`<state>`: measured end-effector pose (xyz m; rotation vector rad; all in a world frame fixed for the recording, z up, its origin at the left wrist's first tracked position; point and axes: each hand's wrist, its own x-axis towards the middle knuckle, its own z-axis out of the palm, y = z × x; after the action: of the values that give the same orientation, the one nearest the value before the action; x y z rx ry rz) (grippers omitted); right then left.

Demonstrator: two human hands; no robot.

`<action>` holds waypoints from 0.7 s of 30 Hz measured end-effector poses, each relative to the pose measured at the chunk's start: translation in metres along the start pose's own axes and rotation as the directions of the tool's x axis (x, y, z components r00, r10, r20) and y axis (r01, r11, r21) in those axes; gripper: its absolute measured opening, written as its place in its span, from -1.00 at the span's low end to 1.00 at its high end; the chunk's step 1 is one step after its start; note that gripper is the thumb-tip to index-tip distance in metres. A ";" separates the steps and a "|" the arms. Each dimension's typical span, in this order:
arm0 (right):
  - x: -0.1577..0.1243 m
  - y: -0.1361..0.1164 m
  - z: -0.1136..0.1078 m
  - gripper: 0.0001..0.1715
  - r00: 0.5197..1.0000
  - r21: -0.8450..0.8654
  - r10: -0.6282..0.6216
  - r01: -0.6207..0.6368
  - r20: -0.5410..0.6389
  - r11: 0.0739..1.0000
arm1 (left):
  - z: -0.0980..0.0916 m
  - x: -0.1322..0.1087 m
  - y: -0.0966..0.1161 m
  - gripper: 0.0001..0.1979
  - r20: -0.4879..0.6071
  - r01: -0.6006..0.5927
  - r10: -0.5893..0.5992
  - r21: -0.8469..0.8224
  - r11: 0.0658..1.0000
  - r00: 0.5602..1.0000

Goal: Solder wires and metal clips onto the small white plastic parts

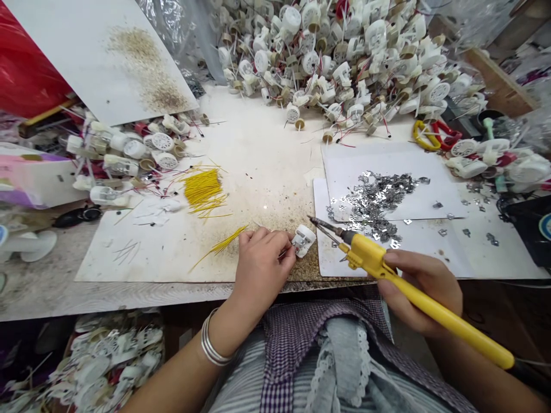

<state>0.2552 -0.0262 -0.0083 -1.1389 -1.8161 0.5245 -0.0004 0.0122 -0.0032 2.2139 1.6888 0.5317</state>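
Note:
My left hand [264, 261] is closed on a small white plastic part [303, 241] near the table's front edge. Yellow wires [226, 241] stick out on the far side of that hand; whether its fingers hold any of them I cannot tell. In my right hand [419, 287] is a yellow soldering iron [383, 261], fingers wrapped round its handle. The iron's dark tip points left and lies just above the white part, apparently apart from it. A thicker bundle of yellow wires [202, 190] lies farther back to the left.
Small shiny metal pieces [379, 201] are heaped on white sheets [430, 160] at right. White plastic assemblies [336, 63] with red wires pile up at the back, more at left [138, 146]. Yellow-handled and red-handled tools [437, 136] lie at back right. A box of white parts [112, 361] stands below the table.

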 end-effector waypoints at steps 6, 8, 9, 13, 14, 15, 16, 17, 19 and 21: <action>0.006 0.009 0.025 -0.59 0.971 0.227 0.239 -0.231 -0.009 0.946 | -0.001 0.000 0.000 -0.89 0.010 0.012 -0.012 0.008 1.000 1.000; 0.019 0.006 0.035 -0.66 0.964 0.242 0.262 -0.265 0.046 0.934 | -0.001 0.000 0.000 -0.88 0.007 0.011 -0.011 0.010 1.000 1.000; 0.027 0.004 0.040 -0.69 0.963 0.231 0.258 -0.270 0.080 0.935 | -0.001 0.000 0.000 -0.88 0.002 0.009 -0.009 0.010 1.000 1.000; 0.054 -0.002 0.062 -0.62 0.969 0.085 0.174 -0.191 0.173 0.978 | -0.001 -0.002 0.002 -0.91 -0.019 0.010 -0.010 0.011 1.000 1.000; 0.058 -0.002 0.066 -0.60 0.970 0.054 0.148 -0.161 0.194 0.985 | -0.003 -0.003 0.002 -0.92 -0.014 0.011 -0.011 0.008 1.000 1.000; 0.061 -0.002 0.071 -0.59 0.969 0.030 0.127 -0.137 0.212 0.990 | -0.005 -0.005 0.001 -0.93 -0.007 0.008 -0.008 0.003 1.000 1.000; 0.062 -0.002 0.074 -0.60 0.967 0.014 0.113 -0.119 0.227 0.993 | -0.008 -0.006 -0.001 -0.93 -0.005 0.006 -0.006 -0.001 1.000 1.000; 0.063 -0.001 0.077 -0.61 0.966 0.006 0.106 -0.110 0.236 0.994 | -0.012 -0.008 -0.005 -0.91 -0.008 0.004 -0.004 0.003 1.000 1.000; 0.062 0.001 0.080 -0.62 0.968 0.004 0.115 -0.119 0.222 0.993 | -0.021 -0.010 -0.017 -0.84 -0.036 0.019 -0.016 0.066 0.998 0.999; 0.060 0.002 0.080 -0.62 0.973 0.004 0.148 -0.151 0.179 0.989 | -0.031 -0.011 -0.033 -0.80 -0.061 0.070 -0.058 0.215 0.974 0.996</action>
<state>0.1773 0.0353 -0.0225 -1.2566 -1.8819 0.7502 -0.0454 0.0108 0.0083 2.3017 1.9225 0.4121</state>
